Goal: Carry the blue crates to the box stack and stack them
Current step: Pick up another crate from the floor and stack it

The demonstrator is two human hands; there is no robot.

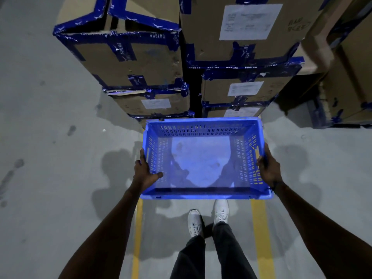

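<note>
An empty blue plastic crate (203, 125) with slotted walls hangs in front of me above the floor. My left hand (145, 171) grips its left rim, thumb inside the wall. My right hand (268, 168) grips the right rim the same way. Directly beyond the crate rises the box stack (128, 61) of brown cardboard boxes bound with blue tape, in two columns with a dark gap between them. The crate's far edge is close to the lowest boxes.
More taped cardboard boxes (346, 81) stand at the right. Two yellow floor lines (259, 238) run under me on the grey concrete. My legs and white shoes (220, 211) are below the crate. Open floor lies to the left.
</note>
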